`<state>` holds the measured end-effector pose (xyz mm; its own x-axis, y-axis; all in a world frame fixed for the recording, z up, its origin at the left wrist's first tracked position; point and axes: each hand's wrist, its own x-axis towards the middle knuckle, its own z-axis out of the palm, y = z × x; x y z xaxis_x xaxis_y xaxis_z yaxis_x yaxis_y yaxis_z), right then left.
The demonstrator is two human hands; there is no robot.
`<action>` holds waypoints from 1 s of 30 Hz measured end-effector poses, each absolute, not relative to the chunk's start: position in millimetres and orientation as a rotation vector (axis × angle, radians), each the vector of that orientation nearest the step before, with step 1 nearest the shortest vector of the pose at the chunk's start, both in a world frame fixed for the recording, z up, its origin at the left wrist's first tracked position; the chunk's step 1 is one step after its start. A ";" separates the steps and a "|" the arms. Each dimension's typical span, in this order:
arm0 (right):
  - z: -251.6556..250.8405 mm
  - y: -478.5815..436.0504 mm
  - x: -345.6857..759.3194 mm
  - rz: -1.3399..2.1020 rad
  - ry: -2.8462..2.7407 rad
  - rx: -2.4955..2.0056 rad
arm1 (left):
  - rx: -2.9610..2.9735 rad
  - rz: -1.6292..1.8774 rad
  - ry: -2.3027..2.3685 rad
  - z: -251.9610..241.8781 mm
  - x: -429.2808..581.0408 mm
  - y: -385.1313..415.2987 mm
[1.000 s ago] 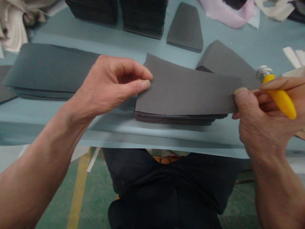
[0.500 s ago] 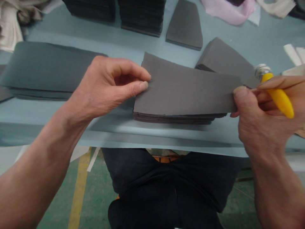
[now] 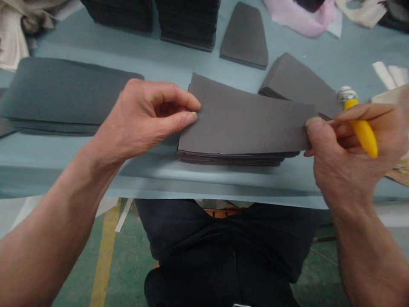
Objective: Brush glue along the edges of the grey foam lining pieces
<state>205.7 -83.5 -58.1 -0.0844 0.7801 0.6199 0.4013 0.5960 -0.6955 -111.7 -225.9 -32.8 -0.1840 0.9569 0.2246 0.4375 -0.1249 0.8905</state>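
Note:
A dark grey, curved-edged panel [image 3: 246, 119] of fabric or foam sheet lies on top of a stack of like panels [image 3: 230, 159]. At its left edge, my left hand [image 3: 153, 113] pinches it between thumb and forefinger. My right hand [image 3: 348, 149] grips the panel's right end, with the thumb on top. That same hand also carries a tool with a yellow handle [image 3: 366, 136] between its fingers. The tool's round, silvery-white end [image 3: 347, 94] points away from me; its exact kind is unclear.
Dark green-grey panels [image 3: 70, 98] are piled at left. Two tall dark stacks [image 3: 188, 21] stand behind. Grey pieces [image 3: 246, 36] and another panel stack [image 3: 297, 79] lie beyond my hands. Pink cloth [image 3: 294, 19] and white strips [image 3: 383, 74] are on the blue-green table covering [image 3: 153, 183].
My right hand and the yellow-handled tool have shifted slightly left in view. The left hand keeps its pinch at the panel's left edge. The whole view has moved a little.

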 end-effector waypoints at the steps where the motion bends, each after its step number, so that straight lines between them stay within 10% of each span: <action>1: -57.7 -84.1 205.9 0.419 -1.713 -0.988 | 1.559 1.281 1.629 -33.3 -111.6 -226.3; 30: -47.4 -97.6 197.9 0.505 -1.785 -0.931 | 1.998 1.006 1.905 -23.8 -113.0 -233.8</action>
<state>197.9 -97.6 -47.4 -0.1855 0.7854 0.5905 0.3596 0.6135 -0.7031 -113.0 -233.8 -23.8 -0.0640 0.9419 0.3299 0.8033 -0.1475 0.5770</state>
